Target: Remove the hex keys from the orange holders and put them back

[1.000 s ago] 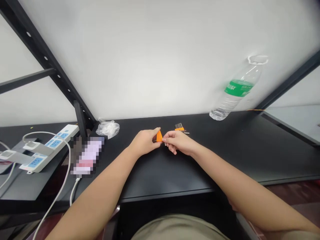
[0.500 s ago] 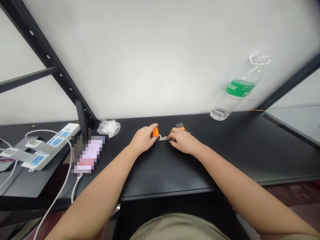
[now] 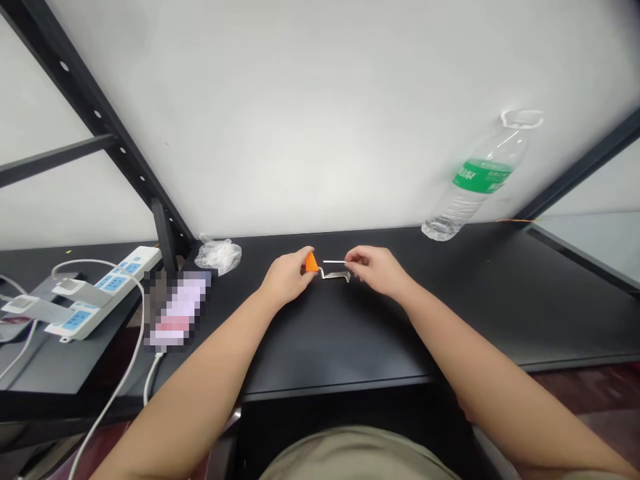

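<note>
My left hand (image 3: 289,277) pinches an orange wedge-shaped piece (image 3: 311,261) between thumb and fingers, above the black tabletop. From beside this piece, thin bent metal rods (image 3: 335,275) reach toward the right; whether they join it cannot be made out. My right hand (image 3: 376,267) is closed at the fingertips on a slim straight metal rod (image 3: 333,262), which points left toward the orange piece. Its fingers are close to the right end of the bent rods. The palm side of the right hand is hidden.
A crumpled clear plastic bag (image 3: 219,256) and a phone (image 3: 181,308) on a white cable lie to the left. Farther left is a white power strip (image 3: 107,290). A large bottle with a green label (image 3: 481,176) leans against the wall at the right.
My right hand has shifted slightly right and up, uncovering the bent rods, and a straight rod now shows in its fingertips. The orange part with dark prongs beside it is out of sight.
</note>
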### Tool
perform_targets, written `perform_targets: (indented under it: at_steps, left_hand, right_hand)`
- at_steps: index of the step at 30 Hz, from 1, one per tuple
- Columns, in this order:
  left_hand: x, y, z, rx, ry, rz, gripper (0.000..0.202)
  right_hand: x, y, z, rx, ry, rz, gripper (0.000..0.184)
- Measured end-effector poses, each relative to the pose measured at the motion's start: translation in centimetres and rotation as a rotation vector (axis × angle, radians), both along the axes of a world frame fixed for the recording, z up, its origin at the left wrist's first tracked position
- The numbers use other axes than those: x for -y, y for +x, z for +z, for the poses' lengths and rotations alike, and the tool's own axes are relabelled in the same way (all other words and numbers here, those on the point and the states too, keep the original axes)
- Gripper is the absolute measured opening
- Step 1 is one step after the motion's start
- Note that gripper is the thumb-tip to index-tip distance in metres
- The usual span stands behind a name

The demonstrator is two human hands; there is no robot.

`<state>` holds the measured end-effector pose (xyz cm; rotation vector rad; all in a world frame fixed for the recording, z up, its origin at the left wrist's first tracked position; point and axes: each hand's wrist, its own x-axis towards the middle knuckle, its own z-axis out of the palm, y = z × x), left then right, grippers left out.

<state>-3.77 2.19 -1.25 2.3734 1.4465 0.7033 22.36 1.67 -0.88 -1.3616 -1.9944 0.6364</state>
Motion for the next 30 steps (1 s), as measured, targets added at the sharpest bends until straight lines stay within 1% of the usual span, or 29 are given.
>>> perform_targets:
  at_steps: [2,4,7,10,14,17,21,26,30]
  left_hand:
    - [0.1,0.1,0.1,0.0,0.004,-0.006,0.049]
    - [0.2,0.2,0.1,-0.003,0.01,-0.007,0.05]
    - [0.4,0.3,0.3,-0.001,0.017,-0.011,0.051]
    - [0.4,0.3,0.4,-0.005,0.028,-0.031,0.05]
    - [0.4,0.2,0.4,-0.01,0.048,-0.036,0.047]
    - [0.6,0.3,0.4,0.003,0.047,-0.046,0.047]
    - [0.9,0.6,0.5,-0.008,0.055,-0.111,0.042]
    - [0.8,0.6,0.4,0.015,0.074,-0.056,0.046]
    - [0.6,0.3,0.2,0.033,0.066,-0.049,0.049]
  right_hand:
    - [0.1,-0.1,0.0,-0.112,-0.109,-0.018,0.017]
    - [0.3,-0.3,0.1,-0.176,-0.196,0.003,0.02]
    - [0.6,-0.7,0.3,-0.213,-0.254,0.044,0.02]
    - [0.6,-0.7,0.5,-0.265,-0.271,0.056,0.02]
    - [0.4,-0.4,0.7,-0.344,-0.279,0.03,0.022]
    - [0.5,-0.6,0.7,-0.336,-0.313,0.037,0.023]
    - [0.7,-0.8,0.6,-0.336,-0.356,0.058,0.022]
    - [0.3,-0.2,0.4,-0.415,-0.372,0.059,0.022]
    - [0.0,0.2,0.3,-0.456,-0.394,0.047,0.025]
